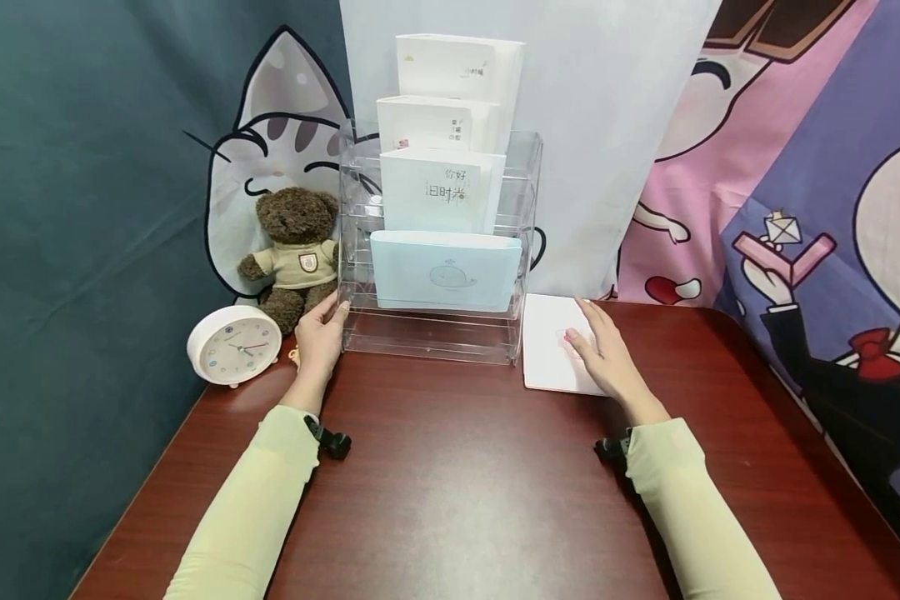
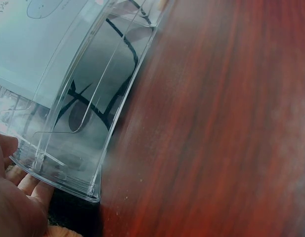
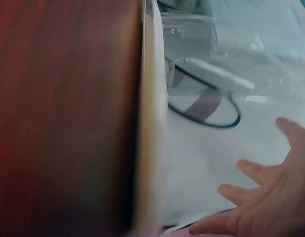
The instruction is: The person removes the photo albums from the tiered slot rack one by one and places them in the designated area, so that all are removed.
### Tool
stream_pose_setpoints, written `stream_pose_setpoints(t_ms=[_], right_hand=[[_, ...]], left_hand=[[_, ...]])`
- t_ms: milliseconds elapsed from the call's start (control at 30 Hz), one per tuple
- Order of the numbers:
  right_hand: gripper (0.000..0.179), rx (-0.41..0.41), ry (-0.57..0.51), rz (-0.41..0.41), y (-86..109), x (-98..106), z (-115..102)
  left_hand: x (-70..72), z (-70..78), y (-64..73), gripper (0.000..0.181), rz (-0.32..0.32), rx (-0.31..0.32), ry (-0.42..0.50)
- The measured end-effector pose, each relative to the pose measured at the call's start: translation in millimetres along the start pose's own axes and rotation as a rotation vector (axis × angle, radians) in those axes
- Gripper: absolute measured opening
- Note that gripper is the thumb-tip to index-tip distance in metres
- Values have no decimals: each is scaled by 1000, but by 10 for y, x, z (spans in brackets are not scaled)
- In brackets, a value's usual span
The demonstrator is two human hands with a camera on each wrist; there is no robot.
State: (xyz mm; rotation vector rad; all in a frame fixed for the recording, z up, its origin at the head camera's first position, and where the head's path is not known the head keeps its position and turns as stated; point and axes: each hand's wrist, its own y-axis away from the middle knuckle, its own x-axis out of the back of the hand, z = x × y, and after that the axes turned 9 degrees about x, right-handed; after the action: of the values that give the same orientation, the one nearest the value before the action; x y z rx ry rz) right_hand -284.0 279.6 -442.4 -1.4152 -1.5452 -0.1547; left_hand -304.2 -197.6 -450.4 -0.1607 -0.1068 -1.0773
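A clear plastic tiered rack (image 1: 435, 348) stands at the back middle of the table. In it are a light blue notebook (image 1: 412, 279) with a whale drawing and, in the tiers behind, several white notebooks (image 1: 408, 187). My left hand (image 1: 321, 337) grips the rack's left side; in the left wrist view the thumb and the fingers lie on either side of the panel edge. A white notebook (image 1: 543, 354) with a pink mark lies flat by the rack's right side. Over it is my right hand (image 1: 603, 354), fingers spread in the right wrist view; contact with the cover is unclear.
A brown teddy bear (image 1: 296, 221) sits against the backdrop left of the rack. The round white alarm clock (image 1: 232, 346) stands in front of it near the table's left edge. Printed curtains (image 1: 607, 100) hang behind the reddish-brown table (image 1: 457, 483).
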Motion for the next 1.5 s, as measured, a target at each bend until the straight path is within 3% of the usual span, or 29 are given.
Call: stream_pose_setpoints(t_ms=[100, 267, 433, 700, 933, 1233, 1367, 1500], right_hand=[[57, 89, -37, 16, -71, 44, -164], [55, 154, -48, 19, -189, 120, -383], [60, 242, 30, 14, -336, 187, -509], [54, 485, 88, 124, -737, 248, -805], [58, 650, 116, 69, -1102, 157, -1112], [57, 709, 248, -80, -1526, -87, -1453], [57, 721, 287, -121, -1687, -204, -1505], [57, 681, 326, -179, -1786, -301, -1493]], left_hand=[[-6, 10, 8, 38, -5, -3, 9], [-4, 14, 10, 37, 0, -4, -3], [-4, 0, 13, 37, -4, -3, -11], [-16, -10, 16, 37, 10, -9, -8], [-7, -9, 15, 37, 9, -5, -1], [-21, -9, 26, 36, 24, -1, 5], [-21, -13, 21, 36, 24, -7, 5], [-16, -15, 27, 36, 26, -1, 13]])
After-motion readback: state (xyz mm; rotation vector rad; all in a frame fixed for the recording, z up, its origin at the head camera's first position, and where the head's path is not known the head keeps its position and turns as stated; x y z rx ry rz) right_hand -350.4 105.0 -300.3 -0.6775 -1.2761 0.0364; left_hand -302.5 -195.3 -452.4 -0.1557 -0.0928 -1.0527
